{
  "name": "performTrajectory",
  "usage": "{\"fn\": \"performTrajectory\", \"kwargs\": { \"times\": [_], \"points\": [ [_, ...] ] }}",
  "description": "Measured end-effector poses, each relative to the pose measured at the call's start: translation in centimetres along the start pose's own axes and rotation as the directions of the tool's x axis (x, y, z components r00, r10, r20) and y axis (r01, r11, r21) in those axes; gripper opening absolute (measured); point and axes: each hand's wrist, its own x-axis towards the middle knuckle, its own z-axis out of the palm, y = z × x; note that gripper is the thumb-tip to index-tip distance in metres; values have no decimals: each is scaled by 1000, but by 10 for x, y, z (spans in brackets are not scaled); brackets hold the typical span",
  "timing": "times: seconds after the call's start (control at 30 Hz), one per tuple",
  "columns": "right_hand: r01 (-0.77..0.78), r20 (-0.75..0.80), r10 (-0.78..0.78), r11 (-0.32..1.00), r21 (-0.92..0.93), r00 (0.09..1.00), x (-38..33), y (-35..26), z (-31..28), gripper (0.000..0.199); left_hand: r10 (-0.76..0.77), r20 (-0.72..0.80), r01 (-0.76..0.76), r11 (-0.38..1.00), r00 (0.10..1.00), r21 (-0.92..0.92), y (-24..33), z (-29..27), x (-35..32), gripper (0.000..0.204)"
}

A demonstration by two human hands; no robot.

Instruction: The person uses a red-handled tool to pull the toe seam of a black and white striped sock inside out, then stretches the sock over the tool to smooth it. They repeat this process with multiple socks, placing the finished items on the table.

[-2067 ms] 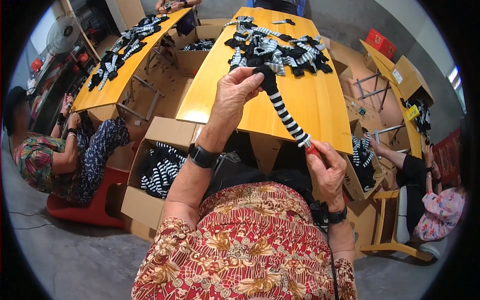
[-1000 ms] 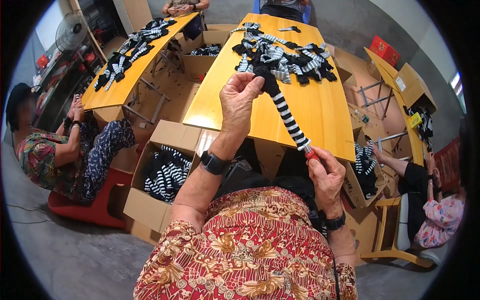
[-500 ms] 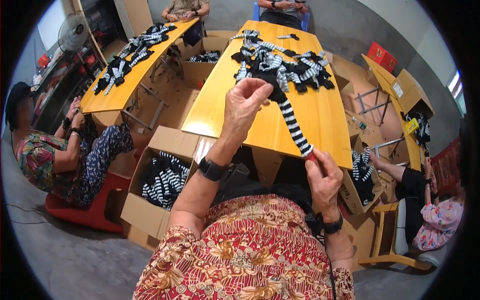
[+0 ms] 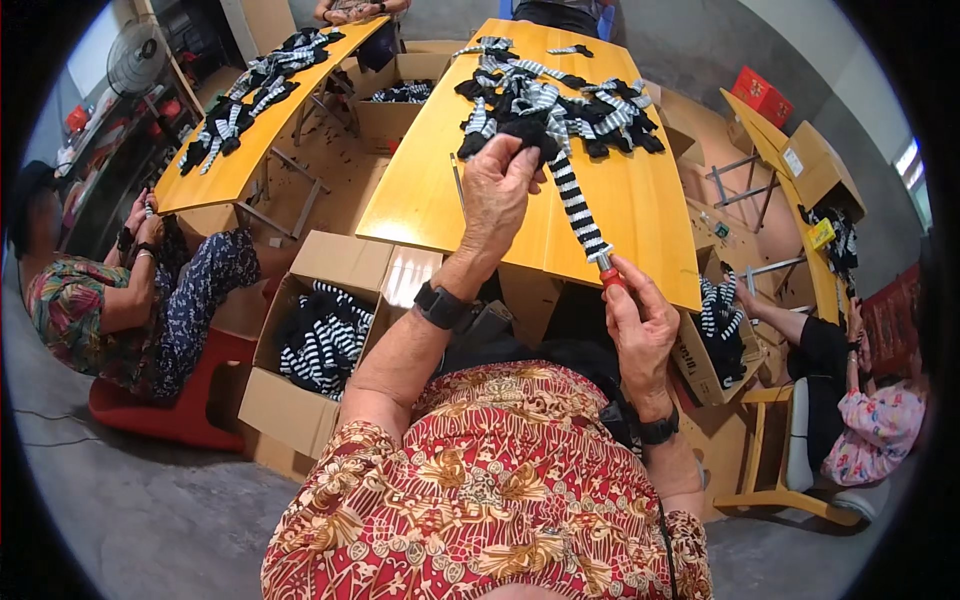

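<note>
Two yellow desks were seen: the near desk (image 4: 430, 200) carried a heap of striped socks (image 4: 560, 95), and a second desk (image 4: 235, 165) at the left bore more. An open cardboard box (image 4: 300, 385) filled with striped socks stood on the floor beside the near desk. One black-and-white striped sock (image 4: 575, 205) was stretched taut above the desk edge, its dark end pinched in the closed grip of the left hand (image 4: 497, 190). Its lower end was met by a red-handled tool (image 4: 608, 273), clasped tightly by the right hand (image 4: 640, 330).
</note>
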Motion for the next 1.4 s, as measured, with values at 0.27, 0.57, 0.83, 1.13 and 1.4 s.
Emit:
{"fn": "performTrajectory", "kwargs": {
  "times": [0.27, 0.57, 0.83, 1.13, 1.4],
  "points": [
    [-13, 137, 9, 999, 29, 991, 11, 0, -12, 29, -251, 15, 248, 943, 968, -223, 15, -14, 5, 10],
    [98, 33, -98, 995, 4, 995, 15, 1, 8, 24, -47, 68, 59, 978, 997, -202, 3, -4, 0, 12],
    [212, 109, -195, 961, -176, 975, 10, -7, 3, 25, -182, 102, 189, 980, 978, -63, 24, -20, 1, 19],
    [130, 13, -129, 981, -145, 992, 2, -6, 10, 26, 12, -1, -11, 980, 1000, 200, 7, -13, 1, 25],
    [95, 100, -80, 982, -163, 992, 12, -12, -6, 25, -35, 94, 32, 999, 995, 39, 13, -14, 4, 27]
  ]
}}
